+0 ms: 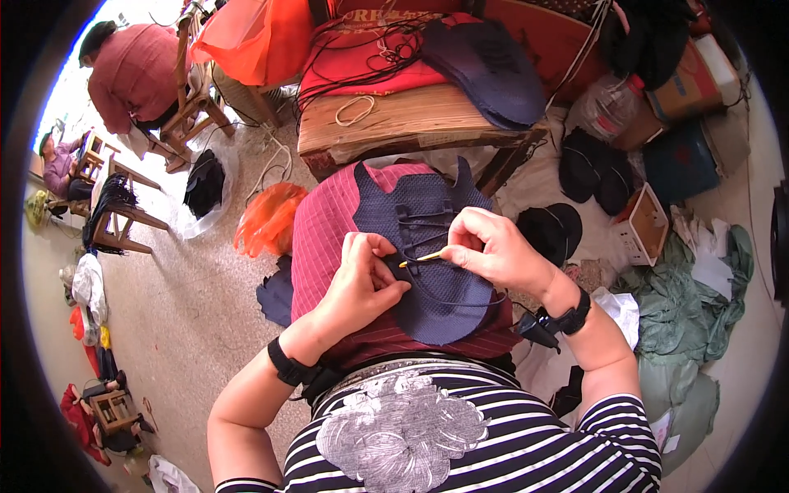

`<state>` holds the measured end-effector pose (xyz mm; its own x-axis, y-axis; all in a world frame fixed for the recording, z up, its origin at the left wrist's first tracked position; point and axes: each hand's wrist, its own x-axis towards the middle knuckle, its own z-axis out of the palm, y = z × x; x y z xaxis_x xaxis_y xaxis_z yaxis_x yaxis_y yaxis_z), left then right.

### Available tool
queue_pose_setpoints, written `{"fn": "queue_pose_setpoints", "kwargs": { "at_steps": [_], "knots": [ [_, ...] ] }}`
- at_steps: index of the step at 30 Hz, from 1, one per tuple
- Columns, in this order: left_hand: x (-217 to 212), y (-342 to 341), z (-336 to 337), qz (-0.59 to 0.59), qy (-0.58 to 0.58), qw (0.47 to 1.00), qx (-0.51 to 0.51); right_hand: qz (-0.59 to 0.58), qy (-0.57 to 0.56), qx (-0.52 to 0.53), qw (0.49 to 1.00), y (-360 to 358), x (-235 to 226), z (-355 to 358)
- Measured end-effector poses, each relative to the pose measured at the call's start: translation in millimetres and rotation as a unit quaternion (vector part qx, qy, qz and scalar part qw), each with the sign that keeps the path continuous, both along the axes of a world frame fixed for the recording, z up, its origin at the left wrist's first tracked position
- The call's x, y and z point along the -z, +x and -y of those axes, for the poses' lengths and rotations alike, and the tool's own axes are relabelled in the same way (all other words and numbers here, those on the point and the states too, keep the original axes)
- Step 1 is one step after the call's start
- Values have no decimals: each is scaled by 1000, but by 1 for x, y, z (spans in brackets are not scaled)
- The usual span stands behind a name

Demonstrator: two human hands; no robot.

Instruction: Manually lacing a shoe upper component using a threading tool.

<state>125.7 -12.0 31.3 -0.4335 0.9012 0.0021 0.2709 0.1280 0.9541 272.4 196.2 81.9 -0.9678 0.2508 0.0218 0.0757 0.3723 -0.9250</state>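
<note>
A navy textured shoe upper (448,308) lies across my lap, its two pointed ends away from me. Dark cord (423,220) crosses in several rows through loops along its middle, and a loose length curves over the lower part. My right hand (493,251) pinches a thin yellow hook-like tool (423,259) between thumb and fingers, its tip pointing left over the cord. My left hand (357,283) has its fingers curled over the upper's left edge, close to the tool's tip. What lies under those fingers is hidden.
Ahead stands a wooden bench (394,123) with more navy pieces (489,74), black cords and red cloth. An orange bag (271,218) lies left of my knees. Black caps (551,230), a white basket (641,226) and green sheeting (682,287) are at right. Other people sit at far left.
</note>
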Motion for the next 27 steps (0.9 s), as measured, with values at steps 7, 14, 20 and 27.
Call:
{"fn": "queue_pose_setpoints", "kwargs": {
  "at_steps": [7,14,20,27],
  "knots": [
    [8,6,-8,-47,7,998,-48,1,-58,-92,994,-11,34,-8],
    [6,8,-12,-67,-19,994,-82,8,-327,-46,944,-7,42,-6],
    [10,7,-9,-113,-3,989,-97,-83,-510,1,856,3,60,-16],
    [14,3,-3,-83,14,993,-78,14,-295,36,955,-6,17,2]
  ]
}}
